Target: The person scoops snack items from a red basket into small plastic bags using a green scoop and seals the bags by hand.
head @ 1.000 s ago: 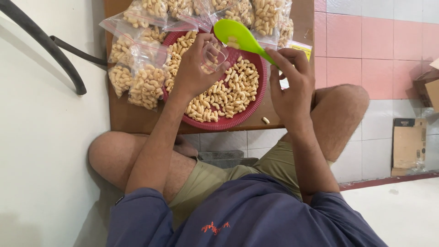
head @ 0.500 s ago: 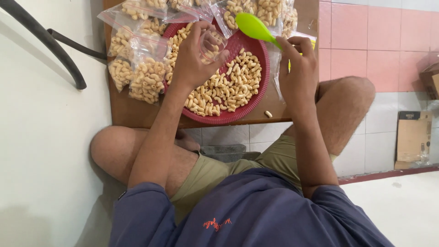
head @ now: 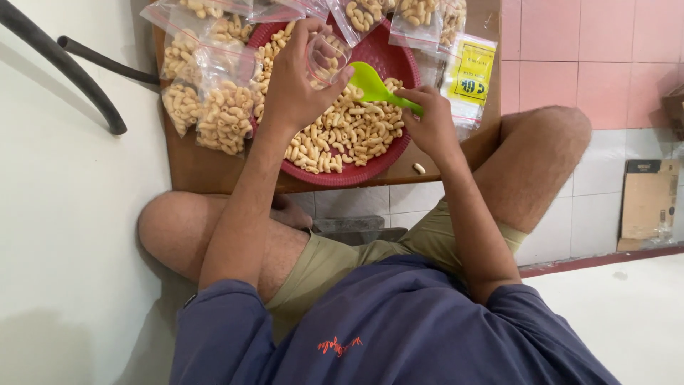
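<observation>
Fingers of the right hand point(head: 429, 127) pinch the handle of a bright green plastic scoop point(head: 375, 84), its bowl dipping into pale elbow-shaped snack pieces point(head: 349, 135) just beyond the grip. Beside it, the left hand point(head: 298, 87) wraps a small clear plastic bag point(head: 325, 54), mouth toward the scoop. Best to keep that mouth open, close above the round red basket tray point(head: 385, 158), so spills land inside. Filled clear bags point(head: 217, 117) lie left.
</observation>
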